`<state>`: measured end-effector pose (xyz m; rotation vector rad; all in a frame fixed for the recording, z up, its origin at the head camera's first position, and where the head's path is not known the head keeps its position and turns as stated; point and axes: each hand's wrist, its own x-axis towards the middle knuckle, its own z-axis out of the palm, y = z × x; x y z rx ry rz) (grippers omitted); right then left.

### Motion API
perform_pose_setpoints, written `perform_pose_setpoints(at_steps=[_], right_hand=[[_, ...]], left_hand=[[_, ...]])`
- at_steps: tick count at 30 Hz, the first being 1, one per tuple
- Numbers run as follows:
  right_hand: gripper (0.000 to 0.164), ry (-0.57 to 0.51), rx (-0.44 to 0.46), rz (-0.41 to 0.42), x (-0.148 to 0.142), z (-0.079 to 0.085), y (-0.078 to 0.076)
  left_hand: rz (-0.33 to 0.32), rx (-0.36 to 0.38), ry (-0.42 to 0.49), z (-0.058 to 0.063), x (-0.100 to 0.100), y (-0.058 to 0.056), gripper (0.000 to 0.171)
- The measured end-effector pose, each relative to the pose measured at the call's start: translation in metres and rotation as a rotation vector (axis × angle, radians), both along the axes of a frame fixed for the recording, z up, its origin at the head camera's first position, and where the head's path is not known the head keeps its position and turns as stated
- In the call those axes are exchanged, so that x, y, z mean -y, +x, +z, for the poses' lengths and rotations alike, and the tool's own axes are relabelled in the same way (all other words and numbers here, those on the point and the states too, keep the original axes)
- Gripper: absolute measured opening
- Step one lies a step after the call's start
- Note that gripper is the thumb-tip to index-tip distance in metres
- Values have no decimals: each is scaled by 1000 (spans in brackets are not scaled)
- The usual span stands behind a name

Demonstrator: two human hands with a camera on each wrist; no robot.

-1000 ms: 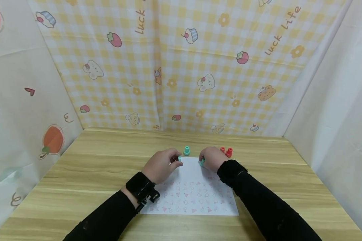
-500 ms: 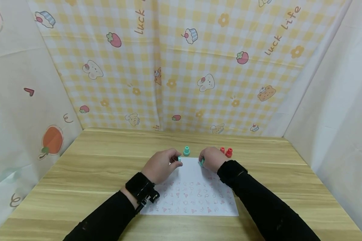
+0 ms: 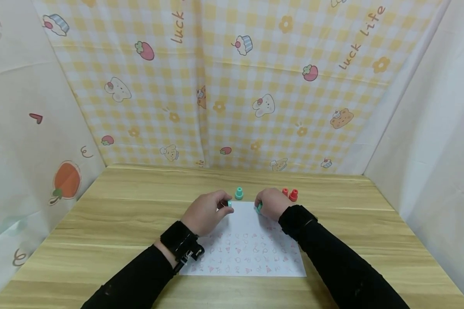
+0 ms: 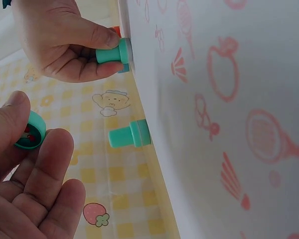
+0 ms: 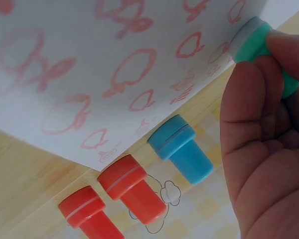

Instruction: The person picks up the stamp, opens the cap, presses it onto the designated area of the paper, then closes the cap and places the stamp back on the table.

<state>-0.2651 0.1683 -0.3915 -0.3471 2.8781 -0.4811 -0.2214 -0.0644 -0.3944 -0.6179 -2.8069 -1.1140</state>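
Observation:
Near the top left of the paper, my left hand [image 3: 205, 212] pinches a small green stamp cap [image 4: 36, 127] between thumb and fingers, clear of the sheet. The cap's hollow side, with something dark and red inside, shows in the left wrist view. My right hand [image 3: 272, 204] grips a green stamp [image 4: 111, 54], its wide end down against the upper part of the white paper [image 3: 242, 221]. What lies under that stamp is hidden. Rows of pinkish-red printed shapes cover the lower part of the sheet. Just behind the paper another green stamp [image 3: 239, 194] stands upright.
Two red stamps [image 5: 132, 189] and a blue stamp [image 5: 181, 149] stand behind the paper on the right; the right hand hides the blue one in the head view. A wooden table [image 3: 120, 206] bears everything, with a patterned cloth [image 3: 232, 86] hanging behind.

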Motion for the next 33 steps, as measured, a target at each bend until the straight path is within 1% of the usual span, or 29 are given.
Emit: perform_pose_setpoints(at_steps=[7,10,14,17,21,24,29,33], right_hand=[[21,-1,-6,1,1,0,0],[20,-6,-6,14,-1,0,0],[15,-46,-15,28,-9,2,-1],[13,-133,-20,8,-19,6,-2],[20,-290,-4,-24,-32,14,0],[21,-376,0,-44,-37,17,2],[22,-481,-33,-82,-39,16,8],[19,-537,-50,-87,-37,14,14]], left_hand=[[-1,2,0,0,0,0,21],[0,0,-1,0,0,-1,20],[2,1,-5,-1,1,-1,22],[4,-1,-9,-1,2,-1,23],[4,-13,-13,0,2,-1,24],[9,-16,-13,0,1,-1,24],[13,-4,-4,-1,0,-1,24],[15,5,15,-1,-1,-1,26]])
